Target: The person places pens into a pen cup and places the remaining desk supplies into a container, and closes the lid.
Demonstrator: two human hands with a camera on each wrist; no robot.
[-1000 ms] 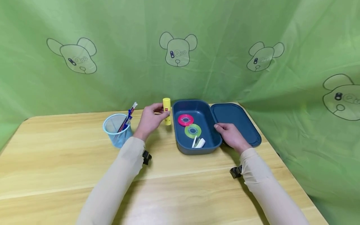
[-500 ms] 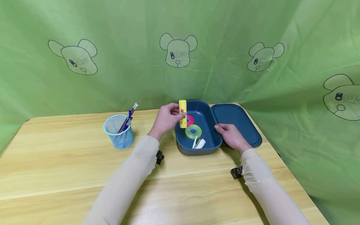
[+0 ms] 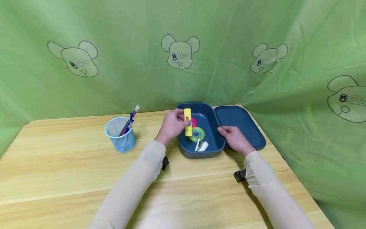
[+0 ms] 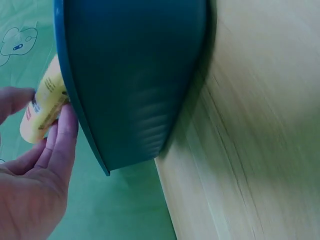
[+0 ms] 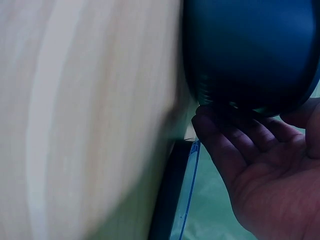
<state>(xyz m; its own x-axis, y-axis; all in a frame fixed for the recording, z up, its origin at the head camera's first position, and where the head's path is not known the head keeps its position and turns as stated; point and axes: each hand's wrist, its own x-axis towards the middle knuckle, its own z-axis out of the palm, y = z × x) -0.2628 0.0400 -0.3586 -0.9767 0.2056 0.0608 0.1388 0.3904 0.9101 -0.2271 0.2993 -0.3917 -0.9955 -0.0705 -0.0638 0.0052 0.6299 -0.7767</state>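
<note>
In the head view, my left hand [image 3: 171,125] pinches a yellow glue stick [image 3: 187,122] between thumb and fingers, nearly upright over the left side of a dark blue box [image 3: 202,155]. The left wrist view shows the glue stick [image 4: 45,102] just past the box's rim, partly hidden by it. My right hand [image 3: 235,140] grips the box's right rim, its thumb on top and its fingers against the outer wall. Inside lie a pink tape roll [image 3: 194,122], partly covered by the glue stick, a green tape roll [image 3: 198,134] and a small white stapler [image 3: 204,146].
The dark blue lid [image 3: 240,124] lies flat to the box's right, partly behind my right hand. A light blue mesh pen cup [image 3: 125,144] with pens and pencils stands on the wooden table [image 3: 71,165] at left. A green curtain [image 3: 128,86] hangs behind.
My left hand has carried the glue stick rightward from beside the box to over it, then slightly lower. My right hand has stayed on the rim.
</note>
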